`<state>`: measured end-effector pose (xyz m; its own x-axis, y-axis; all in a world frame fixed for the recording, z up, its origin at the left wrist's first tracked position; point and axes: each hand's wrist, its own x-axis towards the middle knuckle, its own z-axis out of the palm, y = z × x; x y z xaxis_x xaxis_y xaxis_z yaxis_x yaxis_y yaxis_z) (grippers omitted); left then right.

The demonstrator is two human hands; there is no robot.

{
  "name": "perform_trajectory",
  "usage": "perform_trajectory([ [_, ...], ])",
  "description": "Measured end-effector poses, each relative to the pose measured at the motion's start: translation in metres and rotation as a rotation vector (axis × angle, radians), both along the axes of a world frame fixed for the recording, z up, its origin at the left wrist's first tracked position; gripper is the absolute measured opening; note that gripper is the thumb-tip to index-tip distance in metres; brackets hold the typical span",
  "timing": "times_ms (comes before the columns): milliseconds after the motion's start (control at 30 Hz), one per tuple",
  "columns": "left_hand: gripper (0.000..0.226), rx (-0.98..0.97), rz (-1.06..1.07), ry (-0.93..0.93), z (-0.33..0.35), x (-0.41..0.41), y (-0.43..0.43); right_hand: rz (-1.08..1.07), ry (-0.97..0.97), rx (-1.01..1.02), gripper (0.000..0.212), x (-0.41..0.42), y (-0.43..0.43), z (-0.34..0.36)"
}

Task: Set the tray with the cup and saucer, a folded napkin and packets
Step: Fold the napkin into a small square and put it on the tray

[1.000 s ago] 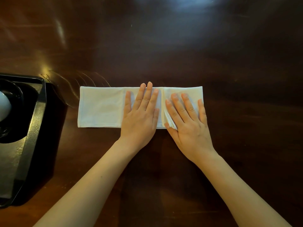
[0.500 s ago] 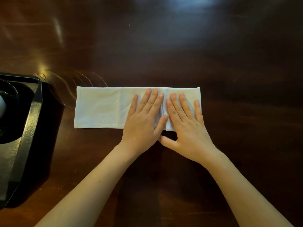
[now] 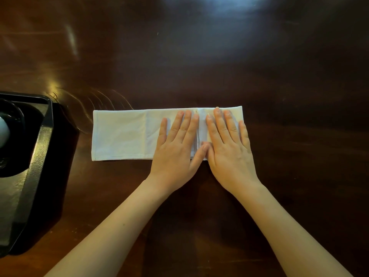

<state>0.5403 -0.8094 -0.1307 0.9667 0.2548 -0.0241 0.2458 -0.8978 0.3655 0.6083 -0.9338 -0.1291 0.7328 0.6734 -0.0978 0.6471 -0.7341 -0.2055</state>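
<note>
dark polished wood fills the view, a glossy desk (image 3: 219,66) with a bright glare near its far edge. on it lies the white napkin (image 3: 123,134), folded into a long strip running left to right. the left hand (image 3: 175,148) and right hand (image 3: 229,148) rest side by side on its right part, fingers spread flat, each grip apart and clasping nothing, palms pressing the pleats gathered between them. at the far left sits the black tray (image 3: 40,148), well apart from the cloth, with something pale and round cut off at the picture's edge. the napkin looks light, soft and limp; it would likely sag and unfold if lifted by one corner, so taking hold at the stacked folded end with both hands seems safest.
</note>
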Motion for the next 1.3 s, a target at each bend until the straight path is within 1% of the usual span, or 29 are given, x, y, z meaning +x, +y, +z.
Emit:
perform_trajectory([
  [100, 0.059, 0.017, -0.023, -0.008, -0.001, 0.000, 0.000, -0.025, -0.028, -0.010, 0.057, -0.002, 0.003, -0.001],
  [300, 0.054, 0.098, -0.018, 0.009, -0.006, 0.002, -0.001, -0.092, -0.019, 0.010, 0.057, -0.003, 0.010, -0.002],
  [467, 0.053, 0.135, -0.020, 0.027, -0.007, 0.002, -0.002, -0.050, 0.079, 0.053, 0.057, 0.005, 0.006, 0.010],
  [567, 0.054, 0.141, -0.019, 0.040, -0.007, 0.002, -0.002, 0.071, -0.015, -0.031, 0.062, 0.019, 0.004, 0.009],
  [667, 0.054, 0.140, 0.002, 0.048, -0.004, 0.001, -0.003, 0.139, -0.018, -0.106, 0.063, 0.028, 0.002, 0.002],
  [800, 0.052, 0.101, 0.102, 0.013, 0.003, 0.017, -0.011, 0.124, -0.003, -0.081, 0.062, 0.026, 0.003, 0.002],
  [933, 0.053, 0.099, 0.053, 0.022, -0.003, 0.031, -0.013, 0.094, 0.048, -0.046, 0.058, 0.027, 0.003, 0.001],
  [1000, 0.055, 0.099, 0.047, 0.042, -0.006, 0.029, -0.009, 0.102, 0.054, -0.049, 0.060, 0.028, 0.003, 0.000],
  [1167, 0.053, 0.130, 0.044, 0.070, -0.006, 0.026, -0.006, 0.069, 0.036, -0.086, 0.067, 0.033, -0.021, -0.001],
  [1300, 0.054, 0.130, 0.031, 0.097, -0.005, 0.026, -0.005, 0.116, 0.053, -0.133, 0.070, 0.039, -0.037, 0.001],
])
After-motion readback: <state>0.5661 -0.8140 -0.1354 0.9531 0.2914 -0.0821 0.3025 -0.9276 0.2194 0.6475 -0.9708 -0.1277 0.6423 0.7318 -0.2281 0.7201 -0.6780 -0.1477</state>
